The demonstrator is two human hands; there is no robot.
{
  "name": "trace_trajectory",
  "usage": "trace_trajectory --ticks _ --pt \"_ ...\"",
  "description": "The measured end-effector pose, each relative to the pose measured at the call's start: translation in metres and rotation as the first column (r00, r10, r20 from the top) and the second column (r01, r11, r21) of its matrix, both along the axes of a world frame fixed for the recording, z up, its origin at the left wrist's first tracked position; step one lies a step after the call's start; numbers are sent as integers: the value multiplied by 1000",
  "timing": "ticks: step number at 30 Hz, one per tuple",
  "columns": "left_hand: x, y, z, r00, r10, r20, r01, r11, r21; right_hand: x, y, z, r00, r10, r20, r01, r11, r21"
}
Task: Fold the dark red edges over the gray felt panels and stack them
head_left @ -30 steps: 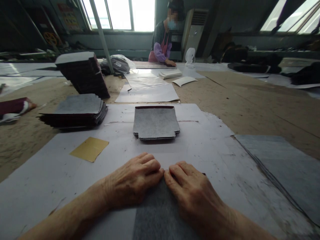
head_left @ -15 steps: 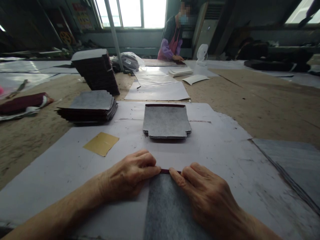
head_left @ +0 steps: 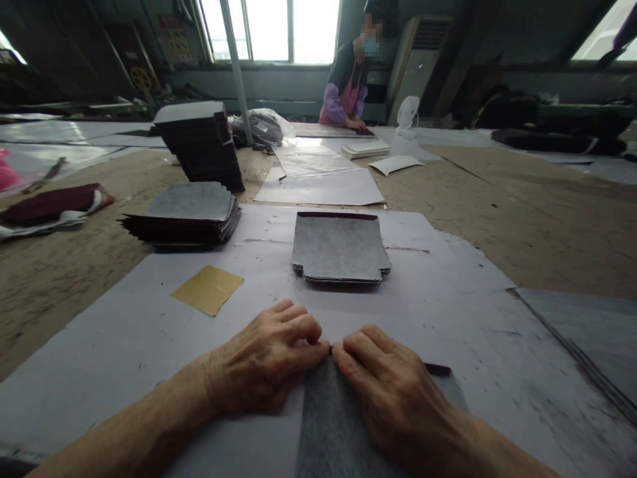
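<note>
A grey-backed sheet (head_left: 326,425) with a dark maroon folded edge lies at the front, partly covered by my hands. My left hand (head_left: 271,355) has curled fingers, its thumb tip pressed on the fold near the sheet's left corner. Close beside it, my right hand (head_left: 388,382) is closed with its fingertips pressing the same fold. The maroon edge shows again beyond my right knuckles. Just ahead sits a small stack of notched grey pieces (head_left: 341,245), the top one with a maroon folded strip along its far edge.
White paper (head_left: 269,289) covers the worktable under the work. A yellow card (head_left: 208,289) lies left, a stack of grey and maroon pieces (head_left: 186,202) and a taller dark stack (head_left: 199,143) behind it. Grey sheets (head_left: 587,332) lie right. A person (head_left: 346,93) works across the table.
My right hand's fingertips have come closer to my left thumb along the fold. More maroon edge now shows right of my right hand. The view has shifted slightly.
</note>
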State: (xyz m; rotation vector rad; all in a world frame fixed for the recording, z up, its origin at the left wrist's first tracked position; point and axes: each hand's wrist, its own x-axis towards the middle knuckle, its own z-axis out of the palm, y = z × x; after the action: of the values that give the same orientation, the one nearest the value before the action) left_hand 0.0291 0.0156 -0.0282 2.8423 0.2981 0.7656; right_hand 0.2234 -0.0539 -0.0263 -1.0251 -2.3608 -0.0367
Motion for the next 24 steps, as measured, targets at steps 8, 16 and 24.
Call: trace_trajectory --ticks 8,16,24 --pt "-4 -35 16 992 130 0 -126 965 -232 4 4 -7 997 31 -68 -34 998 -45" --pt "-3 -52 4 981 192 -29 -194 976 -99 3 8 -7 997 25 -75 -33 994 -102" --pt "-4 -48 -14 975 192 114 -193 981 -2 5 8 -4 998 49 -27 -52 990 -133"
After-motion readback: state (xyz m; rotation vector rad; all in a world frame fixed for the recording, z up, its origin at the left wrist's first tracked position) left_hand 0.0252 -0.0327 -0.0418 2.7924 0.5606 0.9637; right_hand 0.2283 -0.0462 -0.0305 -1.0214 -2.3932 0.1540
